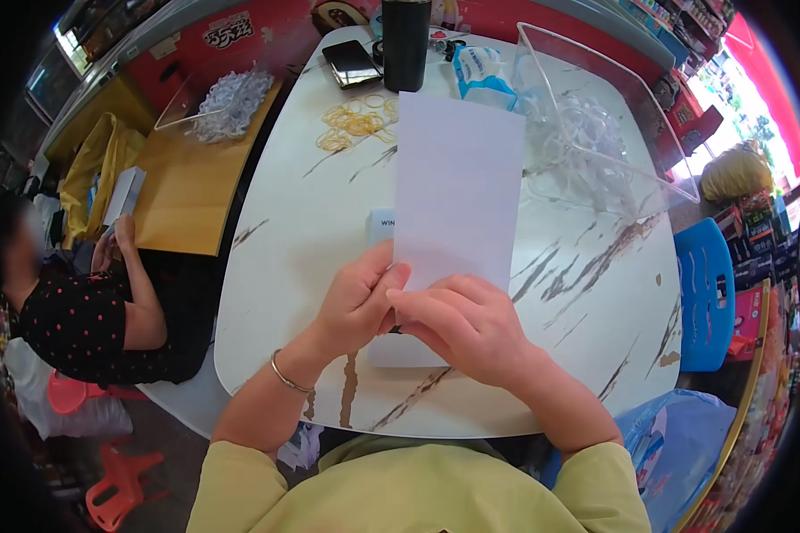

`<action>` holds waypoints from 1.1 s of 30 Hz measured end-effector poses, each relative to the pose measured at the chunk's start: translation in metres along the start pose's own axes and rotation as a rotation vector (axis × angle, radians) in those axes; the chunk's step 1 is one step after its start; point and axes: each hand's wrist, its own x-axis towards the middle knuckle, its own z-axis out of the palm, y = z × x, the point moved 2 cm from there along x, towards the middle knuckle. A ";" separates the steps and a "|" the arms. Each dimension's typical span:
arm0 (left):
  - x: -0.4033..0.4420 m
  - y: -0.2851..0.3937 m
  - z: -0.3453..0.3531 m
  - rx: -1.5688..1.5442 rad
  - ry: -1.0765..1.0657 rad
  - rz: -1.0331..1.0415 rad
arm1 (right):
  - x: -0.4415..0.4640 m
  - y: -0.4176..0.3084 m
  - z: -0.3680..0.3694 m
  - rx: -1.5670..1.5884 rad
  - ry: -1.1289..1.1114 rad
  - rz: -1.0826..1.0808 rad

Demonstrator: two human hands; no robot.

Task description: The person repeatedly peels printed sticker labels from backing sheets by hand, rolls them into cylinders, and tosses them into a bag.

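Note:
A plain white rectangular piece (460, 178), like a stiff sheet or a flat box, stands up from my hands over the table. My left hand (360, 293) is closed at its lower left corner, thumb bent over the edge. My right hand (467, 324) pinches the same lower edge, its fingertips meeting the left thumb. Beneath them on the table lies a pale flat box (383, 224) with the letters "WIN" showing; my hands and the white piece hide most of it.
Yellow rubber bands (356, 123), a phone (351, 64), a black tumbler (407, 44) and a blue-white packet (484, 75) lie toward the back. A clear bin (596, 169) of transparent plastic pieces stands right. At left, a person (84, 315) holds a white box (126, 194). A blue chair (707, 293) stands right.

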 end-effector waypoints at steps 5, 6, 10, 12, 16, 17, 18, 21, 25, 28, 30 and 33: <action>0.003 -0.007 -0.001 0.017 -0.019 0.013 | -0.002 -0.002 0.002 -0.091 -0.044 -0.055; 0.003 -0.006 -0.001 0.005 -0.026 -0.016 | -0.001 -0.003 0.001 -0.090 -0.050 -0.042; 0.002 -0.010 -0.003 -0.029 -0.080 -0.088 | -0.003 0.001 0.005 -0.047 -0.079 0.008; 0.002 -0.011 -0.002 -0.052 -0.056 -0.097 | -0.004 0.002 0.005 -0.003 -0.095 0.016; 0.002 0.004 0.004 -0.088 -0.020 -0.148 | -0.006 0.008 0.007 0.229 -0.022 0.085; 0.002 0.001 0.002 -0.076 -0.040 -0.139 | -0.005 0.008 0.006 0.251 0.003 0.081; 0.001 -0.005 -0.001 -0.064 -0.059 -0.130 | -0.003 0.007 0.006 0.274 0.027 0.078; 0.001 -0.006 -0.001 -0.050 -0.081 -0.119 | -0.003 0.008 0.007 0.257 0.010 0.063; 0.002 -0.005 0.000 -0.053 -0.082 -0.121 | -0.002 0.007 0.007 0.229 -0.019 0.059; 0.001 -0.004 0.001 -0.039 -0.110 -0.122 | -0.003 0.008 0.007 0.203 -0.036 0.056; 0.002 -0.010 0.000 -0.047 -0.103 -0.140 | -0.001 0.007 0.006 0.163 -0.056 0.039; 0.002 -0.012 -0.002 -0.053 -0.097 -0.164 | -0.002 0.006 0.005 0.152 -0.086 0.070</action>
